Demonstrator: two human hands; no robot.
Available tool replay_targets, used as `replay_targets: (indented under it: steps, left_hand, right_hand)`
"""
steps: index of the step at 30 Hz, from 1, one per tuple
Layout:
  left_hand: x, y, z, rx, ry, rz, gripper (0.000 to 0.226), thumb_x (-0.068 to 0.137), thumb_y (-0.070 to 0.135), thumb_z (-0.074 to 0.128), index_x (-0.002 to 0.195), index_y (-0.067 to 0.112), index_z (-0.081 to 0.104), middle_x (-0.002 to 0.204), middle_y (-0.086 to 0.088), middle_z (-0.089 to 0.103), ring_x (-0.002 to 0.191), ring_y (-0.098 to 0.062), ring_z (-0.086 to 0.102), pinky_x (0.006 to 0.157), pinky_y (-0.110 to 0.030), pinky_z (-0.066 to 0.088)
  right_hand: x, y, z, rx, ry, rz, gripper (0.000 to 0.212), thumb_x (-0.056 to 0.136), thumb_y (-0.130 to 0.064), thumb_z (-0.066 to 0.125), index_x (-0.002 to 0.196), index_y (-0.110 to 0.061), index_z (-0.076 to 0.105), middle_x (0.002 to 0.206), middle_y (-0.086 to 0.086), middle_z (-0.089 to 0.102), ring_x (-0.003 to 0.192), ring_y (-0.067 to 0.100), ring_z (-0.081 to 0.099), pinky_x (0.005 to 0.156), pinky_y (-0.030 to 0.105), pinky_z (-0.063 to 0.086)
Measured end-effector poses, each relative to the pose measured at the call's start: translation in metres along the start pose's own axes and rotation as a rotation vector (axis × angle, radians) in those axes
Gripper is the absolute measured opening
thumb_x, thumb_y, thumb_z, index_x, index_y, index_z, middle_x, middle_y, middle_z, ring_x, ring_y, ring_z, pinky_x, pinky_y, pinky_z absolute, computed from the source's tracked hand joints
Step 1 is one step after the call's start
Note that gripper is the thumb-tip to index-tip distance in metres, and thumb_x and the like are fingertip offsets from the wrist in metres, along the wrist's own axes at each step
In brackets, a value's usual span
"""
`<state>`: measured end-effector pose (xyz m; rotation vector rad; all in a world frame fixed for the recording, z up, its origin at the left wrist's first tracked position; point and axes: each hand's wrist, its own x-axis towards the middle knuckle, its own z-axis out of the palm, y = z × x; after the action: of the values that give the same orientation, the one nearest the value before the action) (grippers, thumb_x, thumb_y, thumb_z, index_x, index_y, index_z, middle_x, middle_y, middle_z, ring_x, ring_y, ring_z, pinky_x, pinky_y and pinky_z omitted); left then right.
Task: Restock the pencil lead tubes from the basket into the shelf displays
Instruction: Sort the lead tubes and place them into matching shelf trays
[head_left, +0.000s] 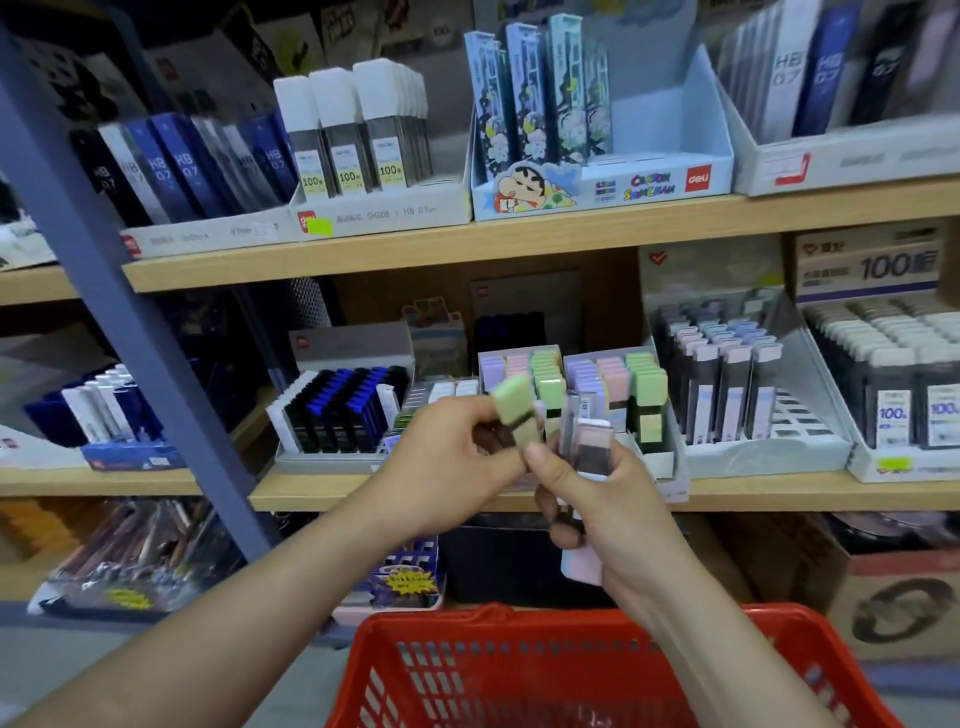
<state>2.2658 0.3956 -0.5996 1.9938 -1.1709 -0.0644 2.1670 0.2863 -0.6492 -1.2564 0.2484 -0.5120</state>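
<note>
My left hand (457, 457) pinches a green-capped lead tube (514, 405) in front of the middle shelf. My right hand (597, 514) grips a bunch of lead tubes (589, 441) with pink and clear caps; one pink end (582, 569) sticks out below the palm. Both hands are close together, just before the pastel display box (660, 457), whose rows hold purple, pink and green-capped tubes (550, 374). The red basket (519, 623) sits below my hands at the bottom of the view; its contents are not visible.
White display boxes of dark lead tubes (727, 395) and 100-count tubes (904, 405) stand to the right, a blue-and-black display (343, 410) to the left. The upper shelf (467, 244) holds more boxes. A blue-grey upright post (130, 312) crosses the left. A cardboard carton (893, 603) rests low right.
</note>
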Motion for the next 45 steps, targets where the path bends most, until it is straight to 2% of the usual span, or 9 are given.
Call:
replay_targets:
  steps: [4,11,20,23,27,31,36,41,45]
  left_hand:
    - [0.007,-0.003,-0.011,-0.388,-0.049,-0.216,0.016,0.090,0.006,0.062,0.094,0.016,0.073,0.078,-0.006,0.071,0.069,-0.013,0.065,0.075,-0.034,0.057]
    - [0.018,-0.003,-0.013,-0.564,-0.048,-0.187,0.027,0.086,0.000,0.066,0.105,0.012,0.052,0.082,-0.011,0.072,0.068,-0.023,0.069,0.057,-0.027,0.054]
    - [0.046,0.007,-0.012,-0.306,0.287,0.067,0.019,0.091,0.001,0.061,0.100,0.016,0.067,0.088,0.003,0.066,0.079,-0.004,0.068,0.070,-0.021,0.057]
    - [0.052,0.006,-0.002,-0.072,0.252,0.119,0.022,0.092,0.008,0.060,0.108,0.022,0.067,0.093,0.009,0.066,0.083,-0.001,0.065,0.076,-0.023,0.057]
    - [0.055,0.004,0.015,0.134,0.144,0.164,0.023,0.092,0.014,0.062,0.111,0.025,0.068,0.098,0.009,0.068,0.093,-0.006,0.064,0.083,-0.035,0.056]
    - [0.059,0.003,0.026,0.243,0.100,0.134,0.025,0.092,0.017,0.063,0.115,0.025,0.070,0.090,0.018,0.059,0.085,-0.001,0.056,0.080,-0.021,0.047]
    - [0.069,-0.011,0.037,0.360,0.000,0.127,0.028,0.096,0.017,0.055,0.121,0.021,0.066,0.107,0.005,0.060,0.104,-0.013,0.047,0.083,-0.018,0.028]
    - [0.075,-0.011,0.040,0.363,0.109,0.042,0.022,0.089,0.027,0.065,0.110,0.033,0.069,0.098,0.011,0.066,0.102,-0.016,0.056,0.091,-0.043,0.047]
    - [0.079,-0.009,0.040,0.391,0.124,0.013,0.010,0.085,0.029,0.066,0.093,0.032,0.071,0.087,0.016,0.065,0.096,-0.014,0.059,0.088,-0.043,0.050]
  right_hand:
    - [0.005,0.003,-0.010,-0.033,0.079,0.003,0.010,0.087,-0.014,0.071,0.086,-0.012,0.062,0.059,-0.007,0.058,0.058,0.013,0.045,0.043,0.022,0.033]
    - [0.007,0.004,-0.018,-0.005,0.116,0.003,0.007,0.085,-0.007,0.072,0.087,-0.012,0.067,0.071,0.007,0.066,0.057,0.014,0.052,0.042,0.021,0.034]
    - [0.012,-0.023,-0.049,0.049,0.282,0.048,0.014,0.086,-0.016,0.071,0.096,-0.007,0.067,0.081,0.009,0.067,0.054,0.015,0.058,0.037,0.020,0.034]
    - [0.011,-0.033,-0.061,0.091,0.265,0.046,0.008,0.088,-0.012,0.067,0.096,-0.012,0.069,0.089,0.000,0.076,0.057,0.015,0.065,0.037,0.019,0.034]
    - [0.009,-0.031,-0.066,0.050,0.185,0.050,0.017,0.086,-0.014,0.068,0.103,-0.013,0.068,0.073,-0.002,0.072,0.060,0.015,0.068,0.038,0.017,0.034]
    - [0.011,-0.023,-0.068,0.069,0.213,0.056,0.007,0.088,-0.011,0.068,0.093,-0.011,0.064,0.062,-0.001,0.063,0.052,0.012,0.059,0.039,0.017,0.031]
    - [0.011,-0.024,-0.073,0.082,0.194,0.071,0.013,0.091,-0.011,0.065,0.103,-0.008,0.066,0.066,0.001,0.062,0.055,0.013,0.056,0.038,0.018,0.031]
    - [0.013,-0.024,-0.075,0.062,0.193,0.063,0.014,0.086,-0.007,0.070,0.097,-0.012,0.064,0.064,0.000,0.064,0.056,0.015,0.059,0.039,0.019,0.035]
    - [0.016,-0.020,-0.075,0.080,0.235,0.069,0.012,0.085,-0.005,0.071,0.091,-0.011,0.062,0.063,0.001,0.062,0.052,0.014,0.057,0.038,0.019,0.034]
